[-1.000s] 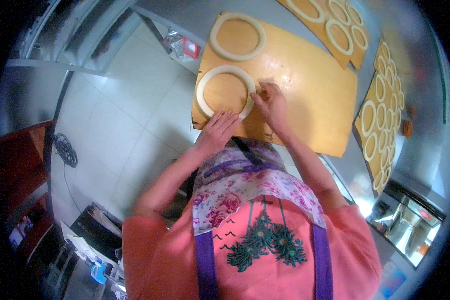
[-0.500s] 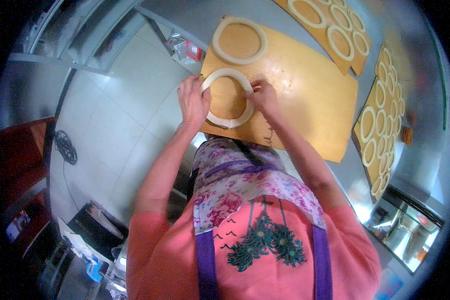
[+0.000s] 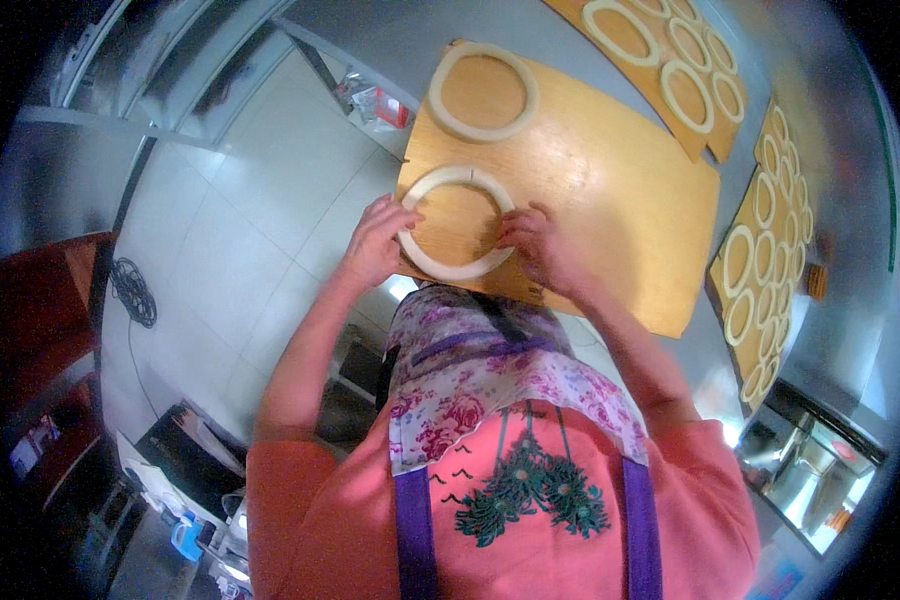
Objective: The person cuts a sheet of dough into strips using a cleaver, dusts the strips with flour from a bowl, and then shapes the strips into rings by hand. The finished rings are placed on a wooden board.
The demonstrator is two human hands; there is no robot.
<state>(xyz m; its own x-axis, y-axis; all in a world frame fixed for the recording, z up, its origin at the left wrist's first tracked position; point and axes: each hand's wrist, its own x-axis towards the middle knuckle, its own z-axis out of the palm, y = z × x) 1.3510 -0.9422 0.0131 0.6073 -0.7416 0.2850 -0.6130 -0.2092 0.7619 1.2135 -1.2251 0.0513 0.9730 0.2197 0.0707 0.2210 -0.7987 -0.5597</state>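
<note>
The left hand [image 3: 378, 240] rests on the left side of a pale dough ring [image 3: 457, 222], its fingers curled over the ring's outer edge and pinching it; the right hand [image 3: 542, 245] grips the ring's right side, fingers bent down onto the dough, thumb side turned inward; both hands are closed on the same ring, one at each side. The ring lies flat near the front left corner of a wooden board [image 3: 610, 200], close to the board's near edge, just in front of the person's floral apron [image 3: 490, 370]; the ring shows a small gap at its top left. A second dough ring [image 3: 483, 90] lies on the same board farther away, apart from the first and untouched. Beyond it, a second board [image 3: 660, 50] carries several smaller rings in rows; to the right a third board [image 3: 770, 230] holds more rings, packed close together. The boards sit on a grey metal table [image 3: 390, 30]; pale floor tiles [image 3: 240, 230] show to the left below the table edge.
</note>
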